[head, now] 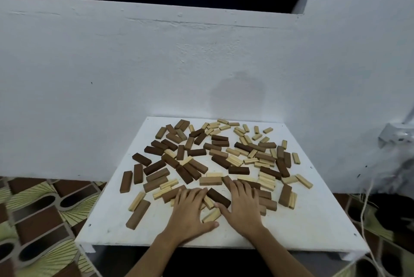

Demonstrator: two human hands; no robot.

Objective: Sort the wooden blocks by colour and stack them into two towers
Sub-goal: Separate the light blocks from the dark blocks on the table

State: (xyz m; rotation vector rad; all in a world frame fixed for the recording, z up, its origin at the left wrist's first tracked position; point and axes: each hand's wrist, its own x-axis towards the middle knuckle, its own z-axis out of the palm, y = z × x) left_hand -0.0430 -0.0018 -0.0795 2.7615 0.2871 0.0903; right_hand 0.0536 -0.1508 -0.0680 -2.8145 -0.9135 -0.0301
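Nothing sorted yet, no towers. Dark & light blocks lie mixed all over the white table. Left hand & right hand rest flat, fingers spread, on blocks nr the front edge.

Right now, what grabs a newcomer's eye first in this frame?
The jumble of dark and pale wooden blocks scattered flat across the white table, with no tower begun. Then the two hands at the near edge: the left hand and right hand lie flat on the blocks, a dark block between them.
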